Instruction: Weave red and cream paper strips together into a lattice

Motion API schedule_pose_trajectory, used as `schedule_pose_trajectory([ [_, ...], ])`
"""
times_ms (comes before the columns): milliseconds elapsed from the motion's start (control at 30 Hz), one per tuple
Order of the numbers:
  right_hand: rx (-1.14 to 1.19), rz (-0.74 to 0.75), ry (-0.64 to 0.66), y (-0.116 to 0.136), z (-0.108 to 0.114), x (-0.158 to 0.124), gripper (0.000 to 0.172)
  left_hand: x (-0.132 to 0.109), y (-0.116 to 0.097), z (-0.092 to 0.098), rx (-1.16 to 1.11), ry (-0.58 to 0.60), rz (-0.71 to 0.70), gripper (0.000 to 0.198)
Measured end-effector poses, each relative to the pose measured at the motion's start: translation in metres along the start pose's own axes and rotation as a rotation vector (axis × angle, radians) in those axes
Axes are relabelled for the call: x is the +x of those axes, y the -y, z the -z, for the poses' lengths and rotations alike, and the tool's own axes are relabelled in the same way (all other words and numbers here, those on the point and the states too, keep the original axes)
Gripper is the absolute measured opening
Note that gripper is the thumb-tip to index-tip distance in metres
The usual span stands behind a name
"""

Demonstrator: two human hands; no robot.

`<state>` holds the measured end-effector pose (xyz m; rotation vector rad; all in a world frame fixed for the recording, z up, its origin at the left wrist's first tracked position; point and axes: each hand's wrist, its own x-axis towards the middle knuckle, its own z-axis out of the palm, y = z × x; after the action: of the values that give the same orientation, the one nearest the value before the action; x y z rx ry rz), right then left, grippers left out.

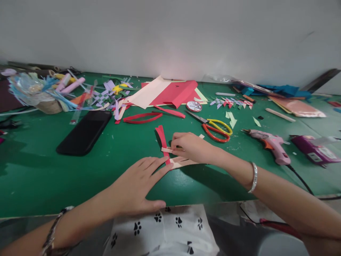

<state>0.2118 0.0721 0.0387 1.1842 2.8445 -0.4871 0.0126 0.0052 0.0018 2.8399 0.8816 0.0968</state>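
On the green table, a red paper strip point(161, 137) lies crossed with pale peach paper strips point(183, 163). My left hand point(142, 181) rests flat with its fingers stretched out, fingertips pressing the lower end of the red strip where it meets the peach ones. Its thumb is spread away near the table edge. My right hand point(190, 146) pinches a narrow peach strip point(166, 149) between thumb and fingers, and that strip's free end reaches across the red one. Part of the peach strips is hidden under my right hand and wrist.
Scissors point(215, 129) with red and yellow handles lie beyond my right hand. A pink glue gun point(269, 144) and a purple device point(317, 149) are at the right. A black phone point(85, 133) lies at the left. Red and peach sheets point(173, 93) and woven paper scraps point(231, 103) lie behind.
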Motion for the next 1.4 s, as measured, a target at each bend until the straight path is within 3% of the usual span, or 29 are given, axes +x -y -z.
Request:
schedule_pose_trajectory([
  [167, -0.050, 0.016, 0.014, 0.003, 0.004, 0.001, 0.017, 0.005, 0.014, 0.004, 0.064, -0.011, -0.008, 0.072],
  [400, 0.005, -0.004, 0.028, 0.002, 0.005, -0.001, 0.024, 0.007, 0.020, 0.000, 0.089, 0.090, 0.018, 0.080],
  [600, 0.074, -0.042, 0.064, -0.014, 0.009, -0.014, 0.027, 0.006, 0.020, -0.002, 0.107, 0.014, 0.003, 0.078],
  [767, 0.143, -0.132, 0.072, -0.026, 0.010, -0.030, 0.025, 0.006, 0.020, -0.002, 0.118, 0.029, 0.009, 0.077],
  [933, 0.129, -0.188, 0.004, -0.020, 0.008, -0.035, 0.025, 0.008, 0.019, -0.001, 0.119, 0.063, 0.027, 0.078],
  [1133, 0.256, -0.278, 0.072, -0.018, 0.014, -0.036, 0.040, 0.007, 0.019, -0.003, 0.117, 0.043, 0.037, 0.077],
  [1267, 0.272, -0.296, 0.122, -0.021, 0.014, -0.036, 0.036, 0.006, 0.019, -0.004, 0.115, 0.025, 0.032, 0.077],
  [1400, 0.287, -0.365, 0.075, -0.024, 0.008, -0.033, 0.029, 0.005, 0.019, -0.004, 0.113, 0.010, 0.029, 0.075],
])
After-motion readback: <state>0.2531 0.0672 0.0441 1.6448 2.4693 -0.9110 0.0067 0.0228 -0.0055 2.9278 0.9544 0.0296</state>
